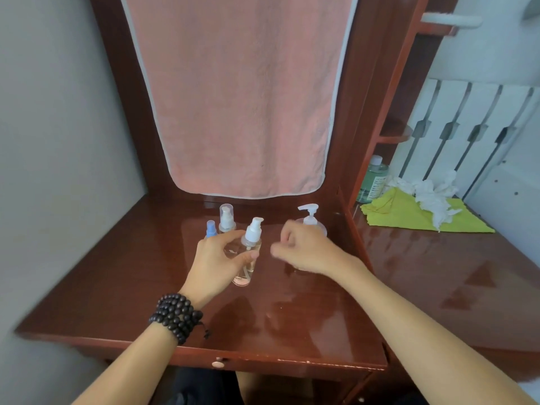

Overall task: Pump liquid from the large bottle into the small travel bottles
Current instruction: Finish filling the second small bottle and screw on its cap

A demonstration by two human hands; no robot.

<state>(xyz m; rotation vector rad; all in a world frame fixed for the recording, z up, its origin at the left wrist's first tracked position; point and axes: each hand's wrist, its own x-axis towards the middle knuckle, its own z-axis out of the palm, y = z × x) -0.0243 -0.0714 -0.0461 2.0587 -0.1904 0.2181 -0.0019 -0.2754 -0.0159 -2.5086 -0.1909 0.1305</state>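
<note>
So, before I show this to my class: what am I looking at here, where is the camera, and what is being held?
There is no machine: a person wears a camera on the head, looking down at their own two bare hands. The left hand, with a bead bracelet at the wrist, holds a small clear travel bottle with a white pump top. The right hand holds nothing, fingers loosely curled. On the glossy wooden table stand two more small bottles, one blue-topped, and the large pump bottle behind the right hand. A pink towel hangs behind.
</note>
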